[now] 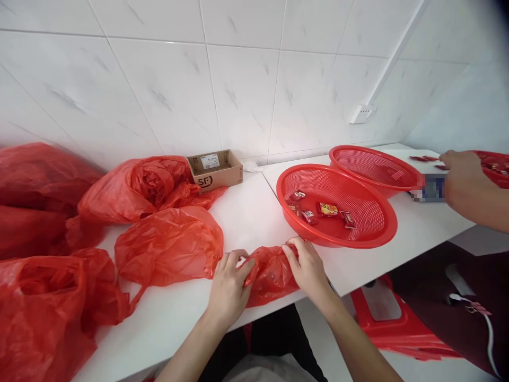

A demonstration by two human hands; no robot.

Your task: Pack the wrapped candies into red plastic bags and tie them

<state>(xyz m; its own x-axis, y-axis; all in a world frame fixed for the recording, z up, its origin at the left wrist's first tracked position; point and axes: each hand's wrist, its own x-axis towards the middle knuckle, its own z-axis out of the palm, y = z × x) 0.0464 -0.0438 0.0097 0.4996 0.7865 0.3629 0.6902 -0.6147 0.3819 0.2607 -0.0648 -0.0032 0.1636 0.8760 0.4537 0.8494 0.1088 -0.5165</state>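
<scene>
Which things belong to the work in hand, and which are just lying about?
In use: left hand, right hand, both gripping the small red bag; red basket with snack packets beside it.
Lying about: larger red bags, cardboard box, second basket.

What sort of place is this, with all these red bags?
Likely a small packing workroom: white tiled wall, white table, red basket holding snack packets, red plastic bags; left hand and right hand grip one small bag.
</scene>
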